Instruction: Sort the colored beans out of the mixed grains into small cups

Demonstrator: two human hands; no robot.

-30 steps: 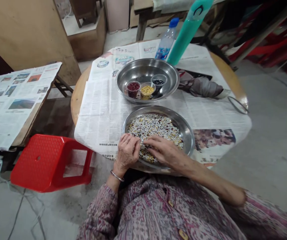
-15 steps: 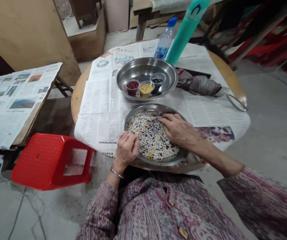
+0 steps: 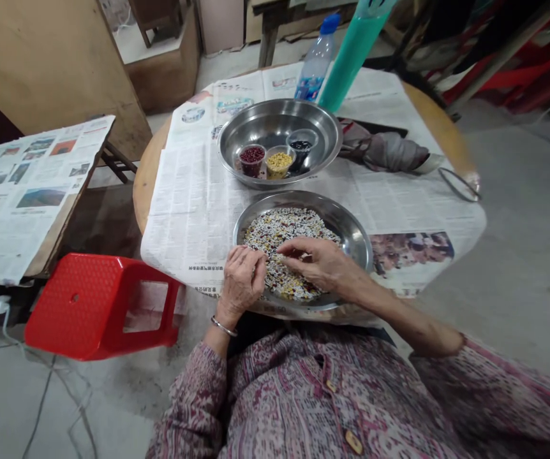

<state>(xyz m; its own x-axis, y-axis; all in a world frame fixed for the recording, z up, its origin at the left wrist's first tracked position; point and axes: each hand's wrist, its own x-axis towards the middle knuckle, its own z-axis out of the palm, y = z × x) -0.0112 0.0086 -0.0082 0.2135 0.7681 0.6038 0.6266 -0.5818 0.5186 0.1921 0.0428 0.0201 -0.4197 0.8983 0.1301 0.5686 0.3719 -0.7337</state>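
Note:
A steel basin holds a spread of white grains mixed with yellow, dark red and black beans. My left hand is closed at the basin's left front edge, fingers curled in; whatever it may hold is hidden. Over the front of the mix is my right hand, thumb and forefinger slightly apart, with no object visible between them. Behind stands a second steel basin with three clear plastic cups inside: red beans, yellow beans and black beans.
Newspaper covers the round table. A water bottle, a tall green bottle and a folded grey umbrella lie or stand behind the basins. To the left are a red stool and a newspaper-covered table.
My right hand has moved left and nearer to me across the mix, and its fingers have parted. The grains now sit away from the basin's right side. My left hand stays put.

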